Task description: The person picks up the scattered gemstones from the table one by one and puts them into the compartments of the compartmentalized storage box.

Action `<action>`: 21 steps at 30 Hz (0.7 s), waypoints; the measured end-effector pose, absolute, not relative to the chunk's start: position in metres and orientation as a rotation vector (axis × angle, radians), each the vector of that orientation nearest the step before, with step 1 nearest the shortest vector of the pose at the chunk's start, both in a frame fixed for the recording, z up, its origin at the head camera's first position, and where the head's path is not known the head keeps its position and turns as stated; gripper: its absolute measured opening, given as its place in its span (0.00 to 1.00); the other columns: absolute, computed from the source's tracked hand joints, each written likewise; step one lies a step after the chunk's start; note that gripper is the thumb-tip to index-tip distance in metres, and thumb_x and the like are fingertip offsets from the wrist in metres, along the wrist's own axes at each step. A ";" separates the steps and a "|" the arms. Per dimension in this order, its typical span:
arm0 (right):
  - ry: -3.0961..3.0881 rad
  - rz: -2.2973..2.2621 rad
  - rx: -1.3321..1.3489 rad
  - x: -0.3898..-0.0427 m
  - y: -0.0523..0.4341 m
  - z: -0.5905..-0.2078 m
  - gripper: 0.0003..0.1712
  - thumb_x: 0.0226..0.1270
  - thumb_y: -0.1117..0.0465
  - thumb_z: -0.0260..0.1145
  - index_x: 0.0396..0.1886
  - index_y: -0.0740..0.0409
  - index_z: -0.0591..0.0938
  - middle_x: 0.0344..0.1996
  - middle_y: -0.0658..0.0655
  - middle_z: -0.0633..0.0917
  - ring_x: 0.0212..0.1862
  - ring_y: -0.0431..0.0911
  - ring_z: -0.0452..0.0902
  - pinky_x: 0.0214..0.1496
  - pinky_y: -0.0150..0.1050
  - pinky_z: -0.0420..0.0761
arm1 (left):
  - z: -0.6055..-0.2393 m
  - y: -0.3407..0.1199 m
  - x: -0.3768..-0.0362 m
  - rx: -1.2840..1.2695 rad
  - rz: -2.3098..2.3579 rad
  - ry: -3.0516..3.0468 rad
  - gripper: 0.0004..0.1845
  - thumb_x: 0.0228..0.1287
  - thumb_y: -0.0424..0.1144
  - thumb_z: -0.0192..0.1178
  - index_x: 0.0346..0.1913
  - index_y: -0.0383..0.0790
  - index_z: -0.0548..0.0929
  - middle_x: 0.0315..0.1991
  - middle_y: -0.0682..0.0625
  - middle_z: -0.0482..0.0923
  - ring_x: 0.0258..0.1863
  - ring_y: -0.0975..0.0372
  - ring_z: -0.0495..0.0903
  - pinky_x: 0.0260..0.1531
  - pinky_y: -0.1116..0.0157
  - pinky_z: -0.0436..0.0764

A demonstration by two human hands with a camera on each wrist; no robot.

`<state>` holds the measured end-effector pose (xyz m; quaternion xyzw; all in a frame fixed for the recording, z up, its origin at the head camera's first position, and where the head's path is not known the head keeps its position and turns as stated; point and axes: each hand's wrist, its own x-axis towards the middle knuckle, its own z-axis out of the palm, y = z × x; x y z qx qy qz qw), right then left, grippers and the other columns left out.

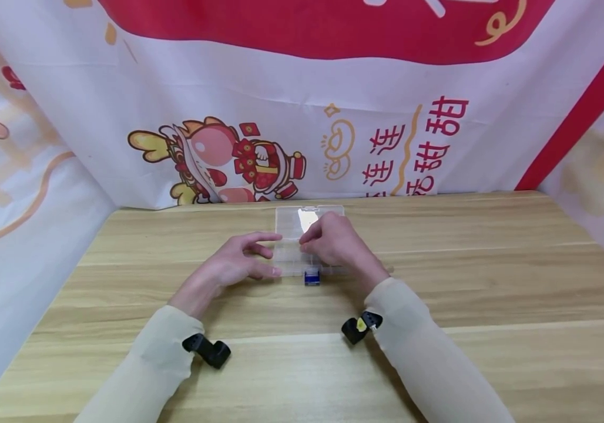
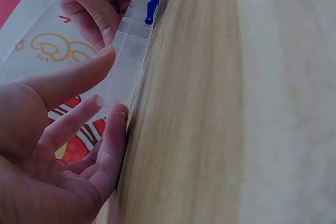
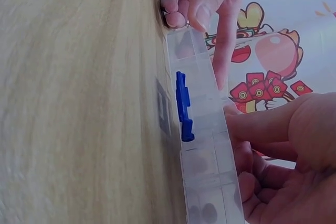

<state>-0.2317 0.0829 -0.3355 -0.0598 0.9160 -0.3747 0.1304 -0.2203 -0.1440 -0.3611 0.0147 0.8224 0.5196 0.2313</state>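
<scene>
At table [image 1: 492, 282] centre: clear box [image 1: 302, 226], blue latch [image 1: 312, 277] at 6 o'clock. Left hand [image 1: 233, 264] holds box's 9 o'clock end, fingers straight. Right hand [image 1: 336, 241] rests curled on lid, grip unclear. Risk: light box may slide if pressed unevenly.

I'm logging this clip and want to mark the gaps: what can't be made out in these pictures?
- Contents of the clear compartment box: head view, too small and covered by the right hand.
- Whether its blue latch is fastened: wrist views show it edge-on only.
- The lid's top face: right wrist view, edge-on.
- Left hand grip on the box's end: head view too small; left wrist view shows fingertips touching only.
</scene>
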 end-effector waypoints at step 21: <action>2.595 -1.331 -0.278 -0.239 0.130 -0.328 0.12 0.73 0.61 0.72 0.53 0.52 0.91 0.48 0.54 0.86 0.48 0.51 0.76 0.51 0.42 0.76 | -0.361 -0.143 -0.220 0.050 1.409 2.283 0.38 0.62 0.38 0.78 0.75 0.58 0.77 0.64 0.42 0.75 0.55 0.53 0.80 0.51 0.63 0.87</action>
